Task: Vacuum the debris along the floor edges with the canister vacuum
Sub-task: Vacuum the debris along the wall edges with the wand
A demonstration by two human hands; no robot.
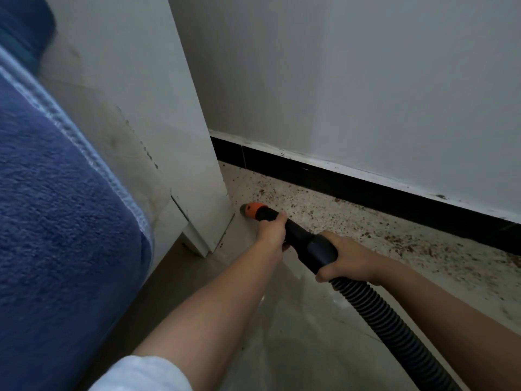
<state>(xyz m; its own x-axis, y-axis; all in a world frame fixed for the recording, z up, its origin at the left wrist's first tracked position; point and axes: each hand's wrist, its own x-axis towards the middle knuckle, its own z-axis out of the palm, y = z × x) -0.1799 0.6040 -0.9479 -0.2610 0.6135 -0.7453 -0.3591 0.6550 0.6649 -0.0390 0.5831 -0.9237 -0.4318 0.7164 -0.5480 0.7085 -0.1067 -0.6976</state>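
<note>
I hold a black vacuum hose nozzle (298,235) with an orange tip (252,209) low over the floor. The tip points at the corner where a white cabinet foot meets the tiles. My left hand (272,231) grips the nozzle just behind the orange tip. My right hand (348,259) grips the thick black handle where the ribbed hose (394,323) starts. Brown crumbs of debris (324,210) lie scattered on the pale floor along the black skirting board (366,190). The canister itself is out of sight.
A white cabinet panel (174,136) stands left of the nozzle, its foot chipped. A blue blanket on a bed (56,207) fills the left side. The white wall (366,80) runs along the back. The ribbed hose trails off to the lower right.
</note>
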